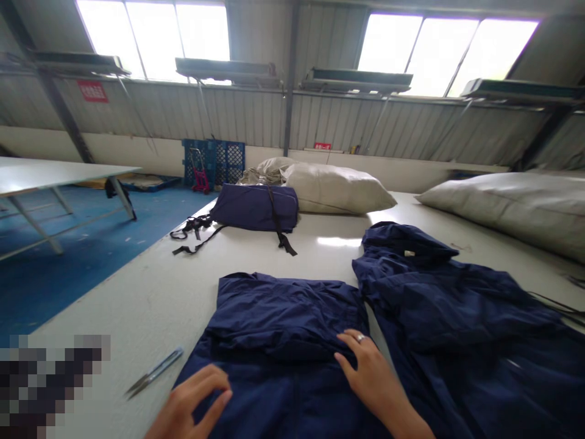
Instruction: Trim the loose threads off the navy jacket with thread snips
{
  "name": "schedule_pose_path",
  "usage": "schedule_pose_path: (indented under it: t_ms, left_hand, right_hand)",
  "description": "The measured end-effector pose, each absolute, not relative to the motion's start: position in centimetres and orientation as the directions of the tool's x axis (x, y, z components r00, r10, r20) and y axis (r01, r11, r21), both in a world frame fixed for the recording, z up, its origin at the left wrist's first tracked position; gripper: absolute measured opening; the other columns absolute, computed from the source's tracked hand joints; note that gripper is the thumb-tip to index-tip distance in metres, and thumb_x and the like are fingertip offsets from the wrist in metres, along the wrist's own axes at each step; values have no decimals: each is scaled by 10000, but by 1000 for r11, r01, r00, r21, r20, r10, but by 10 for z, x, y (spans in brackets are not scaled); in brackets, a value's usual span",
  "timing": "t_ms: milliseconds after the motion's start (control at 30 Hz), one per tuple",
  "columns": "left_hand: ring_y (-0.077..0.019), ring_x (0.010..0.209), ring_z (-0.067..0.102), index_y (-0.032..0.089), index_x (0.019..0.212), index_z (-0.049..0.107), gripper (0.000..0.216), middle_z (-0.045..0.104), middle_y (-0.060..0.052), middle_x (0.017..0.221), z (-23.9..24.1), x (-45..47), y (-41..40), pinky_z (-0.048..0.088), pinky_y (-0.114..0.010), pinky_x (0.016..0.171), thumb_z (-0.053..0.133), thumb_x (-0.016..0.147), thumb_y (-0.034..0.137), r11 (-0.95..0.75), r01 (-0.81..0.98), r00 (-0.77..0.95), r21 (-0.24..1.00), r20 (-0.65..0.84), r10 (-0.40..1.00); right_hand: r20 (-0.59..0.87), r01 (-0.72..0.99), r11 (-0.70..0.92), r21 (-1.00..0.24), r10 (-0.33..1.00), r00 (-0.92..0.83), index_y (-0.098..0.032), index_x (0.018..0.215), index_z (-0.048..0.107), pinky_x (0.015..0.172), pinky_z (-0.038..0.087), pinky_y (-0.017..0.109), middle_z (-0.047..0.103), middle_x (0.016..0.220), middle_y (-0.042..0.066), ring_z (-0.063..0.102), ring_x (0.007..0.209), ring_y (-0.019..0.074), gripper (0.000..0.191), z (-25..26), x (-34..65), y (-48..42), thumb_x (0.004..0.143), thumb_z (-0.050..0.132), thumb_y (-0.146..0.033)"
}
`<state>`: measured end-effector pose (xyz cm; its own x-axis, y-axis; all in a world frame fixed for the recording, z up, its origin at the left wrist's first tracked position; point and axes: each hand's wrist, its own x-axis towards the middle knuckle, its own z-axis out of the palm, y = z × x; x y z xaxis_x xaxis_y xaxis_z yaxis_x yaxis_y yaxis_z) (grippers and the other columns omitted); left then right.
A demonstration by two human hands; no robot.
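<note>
A navy blue garment (287, 317) lies partly folded on the white table, its upper part doubled over in creases. My right hand (368, 372), with a ring on one finger, rests on its right side with fingers spread. Over the lower left edge of the same garment is my left hand (194, 399), its fingers bent and the thumb apart, with nothing visible between them. Beside that hand, to the left, lies a pair of thread snips (155, 372), blades toward me. A second navy garment with a hood (439, 299) spreads out on the right.
Farther back on the table (329, 250) sit a stack of folded navy cloth (256, 207) with black straps and a stuffed pale sack (336, 188). Another large sack (516, 204) lies at right. Across the blue floor (155, 213) stands another table (59, 174).
</note>
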<state>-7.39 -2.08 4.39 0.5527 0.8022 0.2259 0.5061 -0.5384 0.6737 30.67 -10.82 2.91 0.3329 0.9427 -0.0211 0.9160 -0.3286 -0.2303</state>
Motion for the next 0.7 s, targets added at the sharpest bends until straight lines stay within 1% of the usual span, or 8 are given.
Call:
schedule_pose_path:
  t_ms: [67,167,233,333,433,500,567,700]
  left_hand:
    - [-246,1162,744,308,1091,796,224,781,-46,1249,42,-47,-12,575,-312,1065,619,959,347,-615,497,672,612,178,719]
    - [-331,1400,596,323,1380,688,493,627,-97,1519,37,-14,3,472,-512,1193,680,891,264,-643,583,746,496,-16,665]
    - [-386,1465,516,308,1442,643,572,570,-138,1570,32,1,14,431,-607,1197,707,874,281,-644,634,730,428,-55,682]
    - [-453,1508,429,280,1472,615,669,497,-187,1618,26,13,31,356,-713,1190,768,821,310,-632,662,695,403,-13,719]
    - [-496,1511,391,247,1491,598,710,470,-212,1630,23,15,50,242,-770,1202,777,828,426,-629,667,667,399,57,743]
    - [-487,1503,407,225,1509,582,674,497,-210,1613,24,12,63,229,-732,1221,697,897,484,-639,657,661,400,103,744]
    - [-448,1480,457,217,1479,614,601,543,-180,1584,28,7,73,316,-629,1222,644,936,471,-657,639,662,401,147,734]
    - [-303,1201,700,256,1169,798,301,771,-51,1280,41,-19,80,518,-371,1076,615,953,361,-682,621,667,385,196,719]
  right_hand:
    - [-45,916,-339,-215,940,337,-197,1505,586,1214,413,406,568,1562,122,510,1463,303,567,19,304,-91,959,608,-347]
    - [-56,910,-373,-180,928,369,-213,1523,569,1189,428,519,514,1604,151,468,1486,386,592,6,302,-71,949,640,-336]
    - [-39,911,-377,-166,926,376,-224,1529,558,1214,383,557,488,1622,157,445,1498,398,574,0,304,-60,973,634,-342]
    - [5,920,-357,-161,932,362,-227,1519,543,1233,334,606,480,1619,150,438,1497,371,551,-4,311,-43,995,653,-359]
    - [73,934,-311,-175,942,327,-223,1460,560,1182,396,632,495,1583,126,492,1438,344,504,-2,319,-21,997,676,-384]
    - [116,945,-261,-198,951,287,-212,1435,571,1141,448,614,522,1546,124,536,1388,334,484,2,320,-5,998,674,-393]
    - [150,949,-223,-224,954,260,-208,1424,575,1119,473,602,537,1527,123,558,1360,328,478,8,315,7,994,682,-387]
    - [193,951,-108,-289,967,168,-187,1389,617,1182,409,600,574,1506,129,518,1420,323,407,19,287,-5,1013,643,-339]
